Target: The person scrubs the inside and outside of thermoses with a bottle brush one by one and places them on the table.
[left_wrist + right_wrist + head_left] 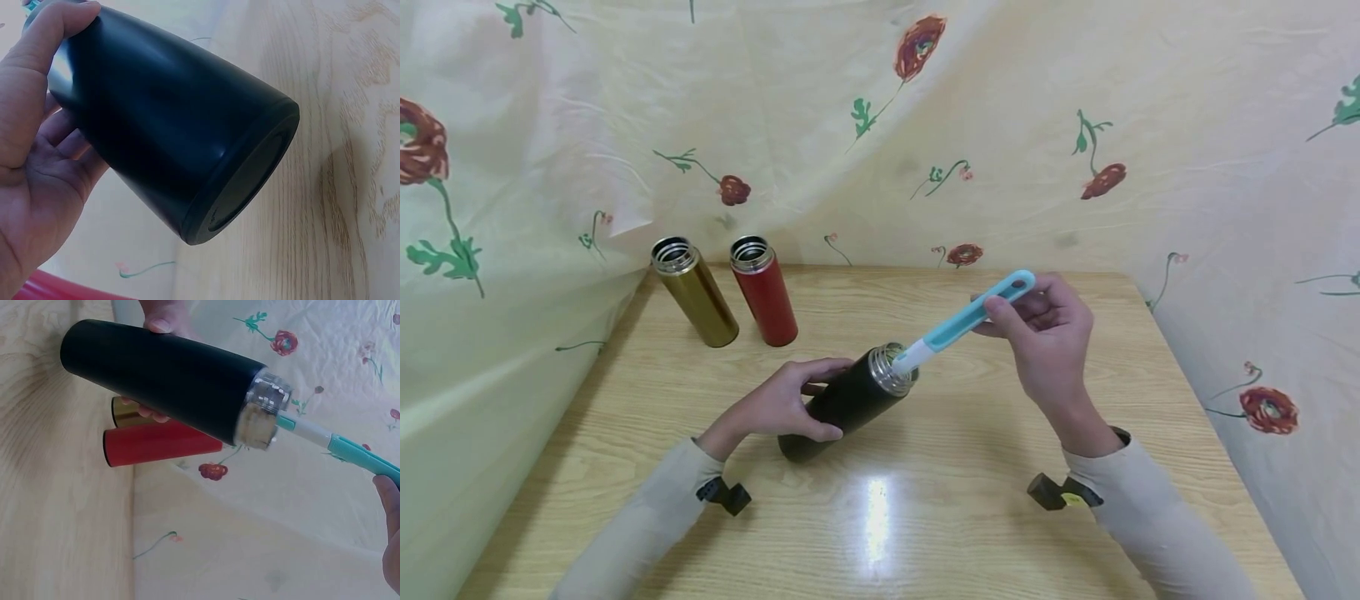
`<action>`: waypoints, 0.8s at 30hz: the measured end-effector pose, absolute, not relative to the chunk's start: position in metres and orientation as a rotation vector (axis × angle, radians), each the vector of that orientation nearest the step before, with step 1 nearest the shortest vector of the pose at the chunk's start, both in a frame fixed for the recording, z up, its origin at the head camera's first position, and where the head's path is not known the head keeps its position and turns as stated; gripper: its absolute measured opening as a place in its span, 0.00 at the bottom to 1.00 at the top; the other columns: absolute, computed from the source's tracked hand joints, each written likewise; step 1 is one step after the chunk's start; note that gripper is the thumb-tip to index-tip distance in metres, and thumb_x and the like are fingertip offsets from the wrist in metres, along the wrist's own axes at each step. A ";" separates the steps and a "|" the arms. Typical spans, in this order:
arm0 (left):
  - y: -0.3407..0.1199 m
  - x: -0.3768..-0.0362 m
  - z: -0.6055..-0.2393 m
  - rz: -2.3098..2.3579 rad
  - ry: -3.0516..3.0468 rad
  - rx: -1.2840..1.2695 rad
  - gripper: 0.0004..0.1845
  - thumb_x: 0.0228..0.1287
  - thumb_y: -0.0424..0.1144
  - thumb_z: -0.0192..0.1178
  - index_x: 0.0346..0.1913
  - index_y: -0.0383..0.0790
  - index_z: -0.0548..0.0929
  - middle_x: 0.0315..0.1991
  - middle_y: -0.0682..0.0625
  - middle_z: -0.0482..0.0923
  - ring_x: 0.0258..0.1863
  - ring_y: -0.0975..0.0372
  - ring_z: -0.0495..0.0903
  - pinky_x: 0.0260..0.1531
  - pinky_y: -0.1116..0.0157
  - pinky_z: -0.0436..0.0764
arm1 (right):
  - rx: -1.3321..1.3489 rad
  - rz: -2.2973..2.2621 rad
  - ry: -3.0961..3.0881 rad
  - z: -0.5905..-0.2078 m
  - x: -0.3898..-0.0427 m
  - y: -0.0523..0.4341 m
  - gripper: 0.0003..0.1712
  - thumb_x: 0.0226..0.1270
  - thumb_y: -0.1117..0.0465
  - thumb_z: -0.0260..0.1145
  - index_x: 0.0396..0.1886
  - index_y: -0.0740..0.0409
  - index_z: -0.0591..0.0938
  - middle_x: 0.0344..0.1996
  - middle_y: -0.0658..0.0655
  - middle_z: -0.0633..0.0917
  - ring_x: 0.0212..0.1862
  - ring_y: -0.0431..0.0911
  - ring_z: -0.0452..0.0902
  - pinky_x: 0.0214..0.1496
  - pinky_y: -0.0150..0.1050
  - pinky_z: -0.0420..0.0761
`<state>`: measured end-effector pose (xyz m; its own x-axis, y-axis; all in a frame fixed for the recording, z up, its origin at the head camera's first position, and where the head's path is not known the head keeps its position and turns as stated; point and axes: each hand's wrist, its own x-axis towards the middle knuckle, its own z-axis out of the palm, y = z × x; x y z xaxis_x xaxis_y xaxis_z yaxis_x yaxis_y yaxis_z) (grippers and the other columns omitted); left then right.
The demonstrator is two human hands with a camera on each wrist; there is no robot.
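My left hand (pixel 790 400) grips a black vacuum flask (pixel 850 402) round its body. The flask is tilted, its open steel mouth toward the upper right, and its flat base (pixel 250 178) shows in the left wrist view. With thumb and fingers, my right hand (pixel 1051 337) pinches the turquoise handle of a bottle brush (pixel 958 323) near its looped end. The brush's white neck (pixel 311 432) enters the flask mouth, and its head is hidden inside.
A gold flask (pixel 703 307) and a red flask (pixel 766 296) stand lidless at the back left of the wooden table (pixel 970 517). Behind and on both sides hangs a flowered cloth (pixel 805 108).
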<state>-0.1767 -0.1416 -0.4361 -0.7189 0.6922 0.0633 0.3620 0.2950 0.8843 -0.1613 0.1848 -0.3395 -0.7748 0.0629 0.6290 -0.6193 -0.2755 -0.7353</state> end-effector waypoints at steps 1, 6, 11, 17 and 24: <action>-0.141 -0.177 -0.436 1.397 2.237 0.953 0.46 0.51 0.40 0.79 0.73 0.38 0.70 0.68 0.44 0.75 0.65 0.48 0.77 0.60 0.47 0.80 | 0.690 2.092 -1.550 -0.341 -0.161 0.184 0.06 0.63 0.82 0.64 0.39 0.77 0.78 0.33 0.63 0.90 0.34 0.49 0.90 0.35 0.43 0.88; -0.139 -0.176 -0.436 1.405 2.236 0.963 0.46 0.51 0.41 0.79 0.74 0.39 0.70 0.68 0.45 0.75 0.65 0.48 0.77 0.60 0.47 0.80 | 0.699 2.108 -1.588 -0.349 -0.159 0.179 0.07 0.64 0.83 0.63 0.40 0.76 0.78 0.35 0.61 0.90 0.36 0.49 0.90 0.37 0.44 0.89; -0.138 -0.177 -0.435 1.405 2.236 0.970 0.45 0.52 0.40 0.79 0.73 0.40 0.70 0.68 0.45 0.75 0.66 0.48 0.76 0.61 0.47 0.80 | 0.693 2.121 -1.613 -0.357 -0.158 0.175 0.07 0.64 0.83 0.63 0.41 0.76 0.77 0.35 0.61 0.91 0.36 0.48 0.90 0.37 0.43 0.89; -0.136 -0.177 -0.434 1.407 2.230 0.976 0.45 0.52 0.41 0.79 0.73 0.41 0.70 0.68 0.46 0.75 0.66 0.48 0.76 0.61 0.48 0.80 | 0.652 2.076 -1.711 -0.362 -0.156 0.171 0.08 0.64 0.80 0.65 0.41 0.79 0.76 0.36 0.58 0.91 0.35 0.46 0.89 0.36 0.42 0.88; -0.135 -0.177 -0.434 1.412 2.230 0.972 0.45 0.52 0.41 0.79 0.73 0.41 0.70 0.68 0.46 0.76 0.65 0.49 0.77 0.60 0.48 0.80 | 0.675 2.092 -1.726 -0.365 -0.155 0.166 0.09 0.62 0.82 0.65 0.39 0.82 0.74 0.35 0.57 0.91 0.35 0.46 0.89 0.35 0.43 0.89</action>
